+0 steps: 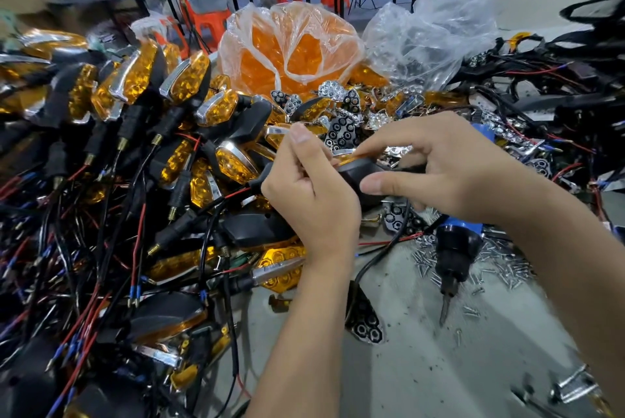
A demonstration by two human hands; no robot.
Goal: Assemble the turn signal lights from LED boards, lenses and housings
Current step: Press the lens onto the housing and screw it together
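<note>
Head view, looking down at my bench: my left hand (pixel 311 194) grips the stalk end of a black housing (pixel 358 174), fingers curled round it, thumb up. My right hand (pixel 436 167) pinches the other end, thumb under the shell and fingers over the amber lens (pixel 351 157) seated on top. The light sits between both hands, its long axis running left to right, stalk and wires (pixel 233 194) trailing left. I judge the lens is being pressed home; the right hand, over the lens, is the one placed to finish that. The electric screwdriver (pixel 455 252) lies just near of my right hand, tip pointing toward me, with loose screws (pixel 507 265) around it, so the right hand is nearer for fastening. Finished lights (pixel 135 89) are heaped at left; a bag of lenses (pixel 291 45) stands far centre. Hidden: the lens edge under my fingers, so I cannot tell whether it has seated fully, nor whether the board is inside.
</note>
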